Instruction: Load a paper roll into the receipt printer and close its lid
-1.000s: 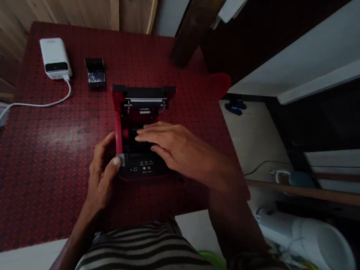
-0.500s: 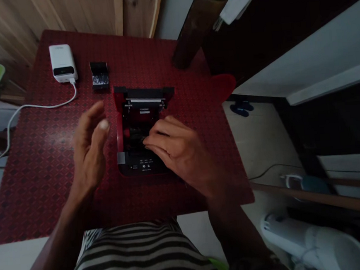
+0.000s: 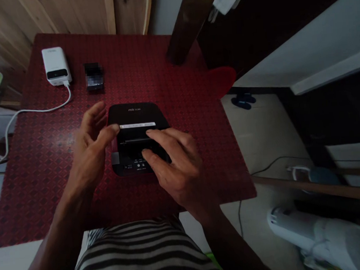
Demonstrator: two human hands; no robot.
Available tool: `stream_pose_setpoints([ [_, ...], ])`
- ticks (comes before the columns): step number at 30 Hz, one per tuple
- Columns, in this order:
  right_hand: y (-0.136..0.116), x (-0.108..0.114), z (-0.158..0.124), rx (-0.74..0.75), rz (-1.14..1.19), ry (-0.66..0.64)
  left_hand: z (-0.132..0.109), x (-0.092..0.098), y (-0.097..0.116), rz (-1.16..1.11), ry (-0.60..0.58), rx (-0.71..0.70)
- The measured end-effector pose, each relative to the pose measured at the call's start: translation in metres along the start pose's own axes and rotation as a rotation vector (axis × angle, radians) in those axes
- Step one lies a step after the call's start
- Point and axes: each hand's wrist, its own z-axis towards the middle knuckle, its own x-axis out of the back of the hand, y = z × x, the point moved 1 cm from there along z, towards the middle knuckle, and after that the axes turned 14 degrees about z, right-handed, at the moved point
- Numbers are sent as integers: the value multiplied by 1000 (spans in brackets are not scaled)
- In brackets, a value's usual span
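**Both hands on a closed black printer**

A small black printer [image 3: 136, 138] sits on the red patterned table [image 3: 45, 170], just ahead of the person's striped shirt, with its lid down and a pale strip showing across the top. The left hand [image 3: 91, 154] rests against the printer's left side, fingers [image 3: 109, 131] spread and loose, the thumb tip touching the lid near the pale strip; it grips nothing. The right hand [image 3: 172, 164] lies over the printer's right front part, its fingers likewise released and splayed, the fingertips pressing on the lid above the row of small buttons.

Beyond the printer, toward the far left corner of the table, a white power bank [image 3: 55, 65] lies with a white cable [image 3: 34, 110] running off the table's left edge. Just right of the power bank is a small dark block [image 3: 94, 76], too blurred to identify. Farther right of the printer, a dark brown post [image 3: 183, 22] stands at the table's far edge.
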Motion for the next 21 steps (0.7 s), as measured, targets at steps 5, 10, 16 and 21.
stream_pose_setpoints([
  [5, 0, 0, -3, -11, 46, -27, -28, 3, -14, -42, -139, 173],
  [10, -1, 2, -3, -41, 88, -40, -35, 0, -16, -54, -177, 192],
  [16, -5, 2, -1, -110, 148, -57, -35, 2, -14, -50, -176, 190],
  [21, -5, -1, -5, -129, 159, -54, -37, 3, -16, -40, -156, 218],
])
